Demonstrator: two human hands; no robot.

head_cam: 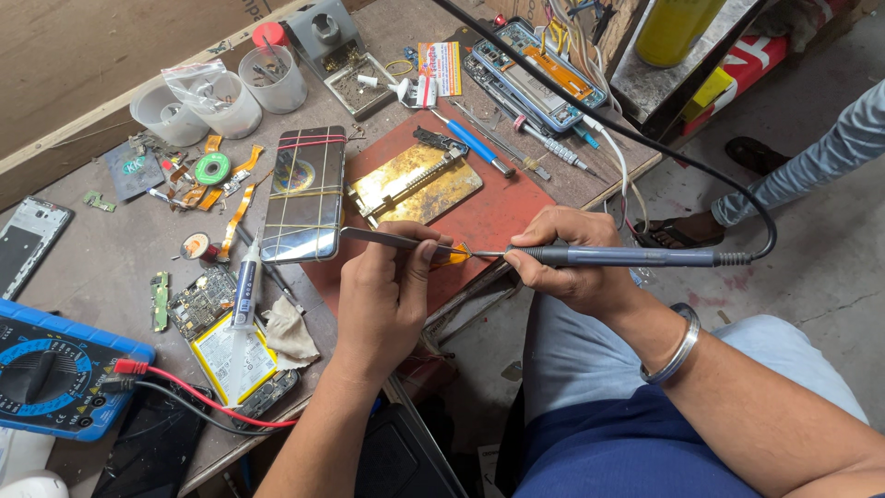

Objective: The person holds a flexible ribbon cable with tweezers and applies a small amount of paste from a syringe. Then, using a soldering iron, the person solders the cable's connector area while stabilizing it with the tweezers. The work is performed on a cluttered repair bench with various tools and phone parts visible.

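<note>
My left hand point(387, 295) pinches metal tweezers point(373, 238) whose tips hold a small orange flex part point(454, 254) over the red mat point(502, 217). In my right hand point(572, 258) is a grey soldering iron point(618, 256), gripped like a pen, its tip touching the orange part. A black cable runs from the iron's rear up over the bench. Just beyond my left hand lie a phone point(304, 194) bound with rubber bands and a brass-coloured board holder point(415, 184).
A blue multimeter point(55, 373) with red and black leads sits at the near left. Circuit boards, a battery, a glue tube point(244, 290), flex strips and plastic cups litter the bench. Screwdrivers and an opened phone point(535, 74) lie at the back. Another person's sleeve and sandalled foot show at right.
</note>
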